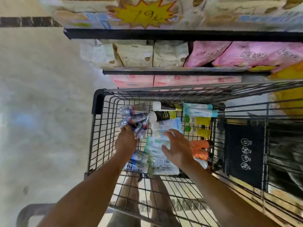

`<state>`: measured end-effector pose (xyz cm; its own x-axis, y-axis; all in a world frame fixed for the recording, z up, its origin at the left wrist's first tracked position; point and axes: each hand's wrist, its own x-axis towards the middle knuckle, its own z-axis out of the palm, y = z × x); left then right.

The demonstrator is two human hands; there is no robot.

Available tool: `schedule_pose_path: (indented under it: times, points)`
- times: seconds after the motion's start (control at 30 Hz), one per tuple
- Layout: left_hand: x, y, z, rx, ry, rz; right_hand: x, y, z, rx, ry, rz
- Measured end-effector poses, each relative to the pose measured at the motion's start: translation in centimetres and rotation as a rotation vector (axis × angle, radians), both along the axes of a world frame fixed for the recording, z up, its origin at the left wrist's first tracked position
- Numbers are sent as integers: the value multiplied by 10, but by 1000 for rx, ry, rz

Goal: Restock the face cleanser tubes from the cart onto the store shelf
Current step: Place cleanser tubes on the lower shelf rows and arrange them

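Cleanser tubes [158, 158] lie piled in the cart [98, 102].

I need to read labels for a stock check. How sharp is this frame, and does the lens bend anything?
Head view: motion blur smears the tubes and shelf packs, leaving the print unreadable. Head view: only the big digits on the yellow price tag roughly show. Head view: wide-angle distortion skews the shelf edge and bows the cart rim.

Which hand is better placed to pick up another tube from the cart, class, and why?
Probably the right hand: it is open, directly above the white tubes in the cart. The left hand grips a bunch of silver tubes.
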<state>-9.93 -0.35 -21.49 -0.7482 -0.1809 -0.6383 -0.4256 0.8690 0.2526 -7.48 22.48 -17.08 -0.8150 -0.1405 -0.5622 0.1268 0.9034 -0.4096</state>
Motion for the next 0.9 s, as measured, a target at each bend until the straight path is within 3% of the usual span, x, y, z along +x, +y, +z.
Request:
schedule_pose_path:
  times: [0.23, 0.53, 0.9]
  points:
    - [10, -6, -14, -1, 65, -30, -1, -7, -11, -61, -53, -20]
    - [13, -14, 40, 36, 31, -106, -15, -23, 18, -140, -157, -99]
    - [31, -42, 74, 210, 99, 229, -52, -86, -21, -201, -385, -425]
